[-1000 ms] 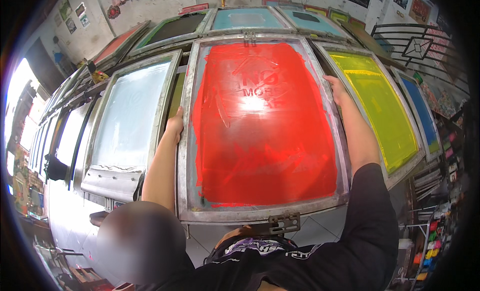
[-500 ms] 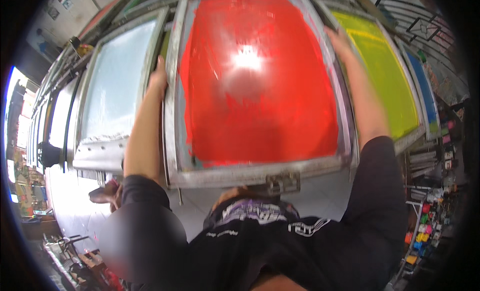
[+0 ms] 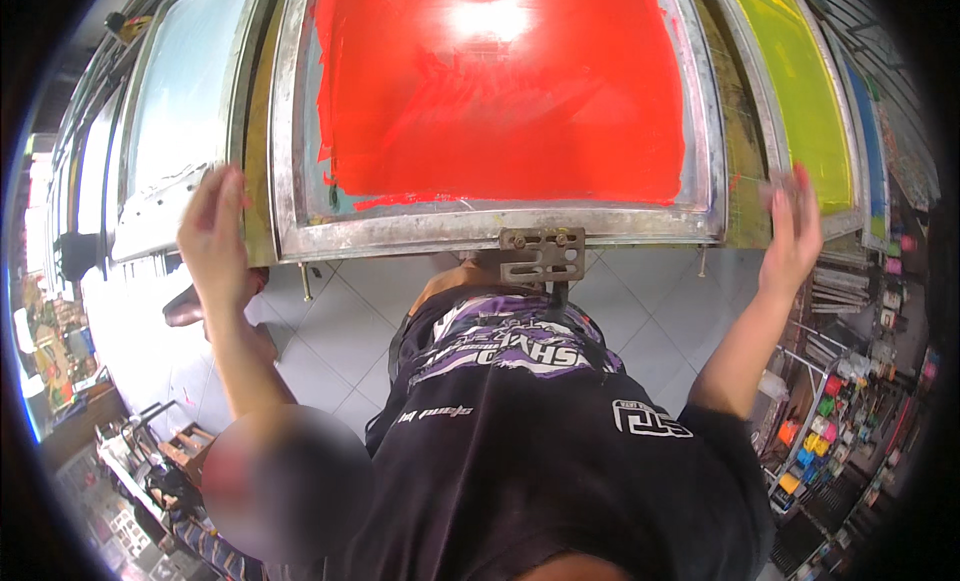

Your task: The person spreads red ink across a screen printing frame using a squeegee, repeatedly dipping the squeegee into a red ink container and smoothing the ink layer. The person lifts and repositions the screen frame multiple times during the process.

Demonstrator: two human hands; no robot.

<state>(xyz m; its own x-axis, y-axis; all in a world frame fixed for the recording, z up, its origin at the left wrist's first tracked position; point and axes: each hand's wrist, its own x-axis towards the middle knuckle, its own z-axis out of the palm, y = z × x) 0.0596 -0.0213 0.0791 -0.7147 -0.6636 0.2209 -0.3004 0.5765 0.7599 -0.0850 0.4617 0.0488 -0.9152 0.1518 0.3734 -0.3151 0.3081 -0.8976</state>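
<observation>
A screen-printing frame [image 3: 500, 223] with a pale metal border lies straight in front of me, its mesh coated with wet red ink [image 3: 500, 111]. A slotted metal bracket [image 3: 543, 254] is bolted to its near edge. My left hand [image 3: 212, 216] is raised off the frame's left side, before the corner of a white-coated screen [image 3: 185, 81], fingers up and empty. On the other side, my right hand [image 3: 793, 226] has its fingers stretched upward near a yellow-coated screen [image 3: 795, 91]. Neither hand touches the red screen. Red marks show on the right fingertips.
Beyond the yellow screen is a blue one [image 3: 866, 131]. Bolts [image 3: 306, 281] hang below the front edge. Pale floor tiles [image 3: 340, 326] lie beneath. Shelves with several colourful containers [image 3: 820, 431] stand at the lower right; a blurred patch covers part of the lower left.
Both hands have let go of the red screen's sides and moved outward and back toward me. The screens now sit higher in view, and more of the floor shows.
</observation>
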